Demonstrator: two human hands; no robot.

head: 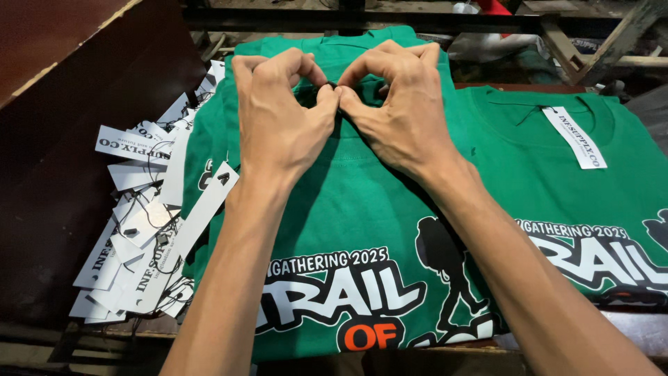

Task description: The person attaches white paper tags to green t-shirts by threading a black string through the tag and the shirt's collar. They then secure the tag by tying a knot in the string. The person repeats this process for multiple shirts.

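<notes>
head cam | looks down, forward | close over green shirt

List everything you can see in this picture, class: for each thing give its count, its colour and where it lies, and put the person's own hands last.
Front T-shirt: one on top of a stack, green with white, black and orange print, centre.
Second T-shirt: one, green with a similar print, right.
Hang tag on second T-shirt: one, white strip, at its collar.
Loose hang tags: a pile too many to count, white with dark print, left of the front T-shirt.
Dark board: one, reddish brown, upper left.
Wooden frame: brown, top right, behind the shirts.
Left hand: at the front T-shirt's collar, fingertips pinched on something small and dark.
Right hand: beside it, thumb tips meeting, same grip.
</notes>
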